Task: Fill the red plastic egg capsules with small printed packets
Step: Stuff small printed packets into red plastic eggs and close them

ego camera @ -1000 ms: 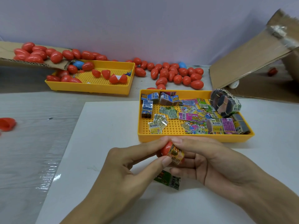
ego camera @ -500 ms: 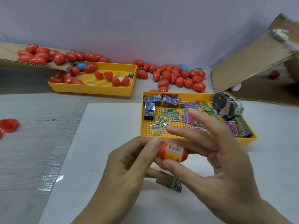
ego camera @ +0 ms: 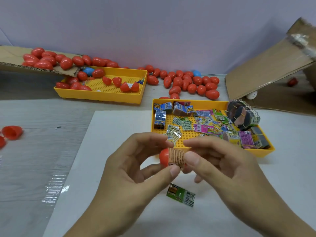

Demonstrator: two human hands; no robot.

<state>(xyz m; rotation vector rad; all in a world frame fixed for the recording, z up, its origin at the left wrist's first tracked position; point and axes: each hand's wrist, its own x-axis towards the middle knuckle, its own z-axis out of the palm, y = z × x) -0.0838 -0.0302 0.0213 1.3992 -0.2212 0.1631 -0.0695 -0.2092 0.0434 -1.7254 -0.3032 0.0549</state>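
Observation:
My left hand (ego camera: 130,170) pinches a red egg capsule half (ego camera: 164,156) between thumb and fingers. An orange printed packet (ego camera: 177,157) sticks out of that half. My right hand (ego camera: 220,165) pinches the packet's right end with thumb and forefinger. Both hands hover over the white sheet (ego camera: 106,151), just in front of the yellow tray (ego camera: 266,152) that holds several printed packets. A green packet (ego camera: 181,196) lies flat on the sheet below my hands.
A second yellow tray (ego camera: 102,97) at the back left holds red capsule halves and eggs. Many red eggs (ego camera: 188,82) lie along the wall, more on a cardboard flap (ego camera: 10,57). Loose red halves (ego camera: 12,132) sit far left. A cardboard box (ego camera: 273,65) stands at right.
My right hand's spread fingers have closed back onto the packet. The capsule has turned, so the packet's striped orange side now faces me. The view shifted slightly.

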